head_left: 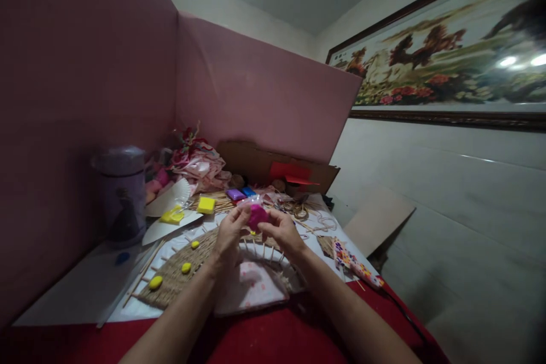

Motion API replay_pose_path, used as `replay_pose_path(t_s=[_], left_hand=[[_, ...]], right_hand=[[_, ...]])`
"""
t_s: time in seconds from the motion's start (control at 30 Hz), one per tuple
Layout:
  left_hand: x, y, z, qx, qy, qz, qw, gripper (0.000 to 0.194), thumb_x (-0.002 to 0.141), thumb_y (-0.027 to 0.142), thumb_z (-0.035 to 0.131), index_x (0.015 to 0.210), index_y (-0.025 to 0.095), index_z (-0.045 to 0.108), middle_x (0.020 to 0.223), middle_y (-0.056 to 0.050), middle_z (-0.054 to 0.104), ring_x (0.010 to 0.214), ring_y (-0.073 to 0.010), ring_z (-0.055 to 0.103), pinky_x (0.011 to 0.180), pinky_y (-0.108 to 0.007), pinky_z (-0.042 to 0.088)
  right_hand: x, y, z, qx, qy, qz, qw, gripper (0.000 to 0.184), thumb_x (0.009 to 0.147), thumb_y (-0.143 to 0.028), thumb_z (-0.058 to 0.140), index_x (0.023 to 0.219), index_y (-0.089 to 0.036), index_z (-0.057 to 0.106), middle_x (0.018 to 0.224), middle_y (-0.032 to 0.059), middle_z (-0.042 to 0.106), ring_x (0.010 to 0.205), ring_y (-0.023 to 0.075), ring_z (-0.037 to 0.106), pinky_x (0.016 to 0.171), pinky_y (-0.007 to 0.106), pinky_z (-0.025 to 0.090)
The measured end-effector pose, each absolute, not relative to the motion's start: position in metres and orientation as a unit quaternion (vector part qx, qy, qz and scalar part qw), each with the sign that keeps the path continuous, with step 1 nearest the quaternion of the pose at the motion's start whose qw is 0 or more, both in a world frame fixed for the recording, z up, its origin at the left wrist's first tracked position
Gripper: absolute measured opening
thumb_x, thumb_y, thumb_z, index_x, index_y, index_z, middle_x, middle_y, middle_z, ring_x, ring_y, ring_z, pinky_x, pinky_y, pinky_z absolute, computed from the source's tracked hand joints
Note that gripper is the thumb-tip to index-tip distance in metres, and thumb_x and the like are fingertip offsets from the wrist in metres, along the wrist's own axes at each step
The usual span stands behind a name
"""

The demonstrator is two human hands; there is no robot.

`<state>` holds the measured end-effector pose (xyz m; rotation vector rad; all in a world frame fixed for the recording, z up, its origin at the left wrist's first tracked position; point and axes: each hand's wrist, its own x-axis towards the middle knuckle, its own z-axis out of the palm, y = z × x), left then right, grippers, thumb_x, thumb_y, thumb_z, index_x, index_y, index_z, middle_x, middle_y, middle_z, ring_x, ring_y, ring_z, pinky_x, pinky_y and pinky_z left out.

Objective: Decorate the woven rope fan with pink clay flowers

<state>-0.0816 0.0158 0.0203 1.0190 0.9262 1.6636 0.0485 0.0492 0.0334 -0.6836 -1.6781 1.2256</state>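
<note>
A lump of magenta modelling clay [257,217], with clear plastic film behind it, is pinched between my two hands. My left hand [230,232] is closed on its left side, and my right hand [283,231] grips its right edge. Below them lies a fan-shaped piece of woven twine [205,256] with thin sticks jutting from its outer rim. Several yellow clay dots, such as the largest one [156,282], sit along it. White cloth with pink prints [260,287] fills the lower middle, partly hidden by my left wrist.
Yellow [206,205], purple [235,194] and blue clay packs [248,191] lie behind my hands. A lidded tumbler [123,199] stands left, near paper plate pieces [170,199]. On the right rests a floral glue gun [356,266] with a cord. Pink boards and cardboard [243,158] border the table.
</note>
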Motion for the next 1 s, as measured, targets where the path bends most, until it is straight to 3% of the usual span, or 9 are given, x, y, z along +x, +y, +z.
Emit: replay_pose_path(t_s=[0.13, 0.33, 0.43, 0.53, 0.8, 1.0], left_hand=[[-0.077, 0.015, 0.016, 0.471, 0.358, 0.647, 0.481, 0.034, 0.062, 0.040, 0.073, 0.082, 0.013, 0.066, 0.066, -0.002, 0.065, 0.054, -0.0114, 0.053, 0.053, -0.023, 0.041], [-0.077, 0.015, 0.013, 0.532, 0.385, 0.652, 0.381, 0.019, 0.068, 0.031, 0.070, 0.079, 0.016, 0.070, 0.073, -0.002, 0.068, 0.066, -0.0142, 0.059, 0.061, -0.024, 0.045], [-0.078, 0.013, 0.016, 0.507, 0.383, 0.669, 0.387, 0.027, 0.065, 0.032, 0.073, 0.086, 0.017, 0.069, 0.077, -0.003, 0.069, 0.067, -0.0145, 0.061, 0.060, -0.024, 0.046], [-0.077, 0.011, 0.022, 0.468, 0.391, 0.685, 0.399, 0.033, 0.063, 0.038, 0.074, 0.086, 0.015, 0.067, 0.065, 0.000, 0.065, 0.056, -0.0115, 0.057, 0.050, -0.020, 0.042], [-0.069, 0.007, 0.028, 0.420, 0.337, 0.643, 0.544, 0.036, 0.065, 0.040, 0.071, 0.087, 0.014, 0.060, 0.061, 0.000, 0.061, 0.046, -0.0101, 0.054, 0.040, -0.020, 0.040], [-0.070, 0.005, 0.027, 0.380, 0.281, 0.619, 0.627, 0.032, 0.065, 0.025, 0.070, 0.093, 0.013, 0.058, 0.061, -0.004, 0.065, 0.046, -0.0113, 0.056, 0.042, -0.021, 0.040]], right_hand=[[0.061, 0.032, 0.017, -0.274, -0.663, 0.526, 0.457, 0.012, 0.064, -0.021, 0.062, 0.074, -0.014, 0.061, 0.062, -0.0020, 0.061, 0.049, 0.0083, 0.051, 0.046, 0.020, 0.044], [0.059, 0.027, 0.007, -0.337, -0.691, 0.422, 0.480, 0.011, 0.074, -0.024, 0.056, 0.073, -0.015, 0.061, 0.060, -0.0024, 0.058, 0.048, 0.0084, 0.048, 0.044, 0.019, 0.041], [0.063, 0.027, 0.006, -0.338, -0.739, 0.303, 0.498, 0.009, 0.076, -0.021, 0.054, 0.073, -0.017, 0.061, 0.061, -0.0027, 0.056, 0.053, 0.0095, 0.048, 0.051, 0.021, 0.042], [0.069, 0.026, 0.008, -0.333, -0.771, 0.158, 0.519, 0.006, 0.076, -0.017, 0.055, 0.072, -0.017, 0.060, 0.064, -0.0016, 0.056, 0.059, 0.0113, 0.049, 0.058, 0.023, 0.043], [0.078, 0.026, 0.011, -0.297, -0.800, 0.012, 0.520, 0.025, 0.083, -0.009, 0.047, 0.101, -0.021, 0.061, 0.098, 0.0081, 0.060, 0.093, 0.0189, 0.056, 0.083, 0.033, 0.047], [0.082, 0.027, 0.011, -0.313, -0.796, -0.038, 0.517, 0.032, 0.080, -0.005, 0.046, 0.103, -0.022, 0.061, 0.102, 0.0088, 0.058, 0.097, 0.0199, 0.055, 0.084, 0.034, 0.049]])
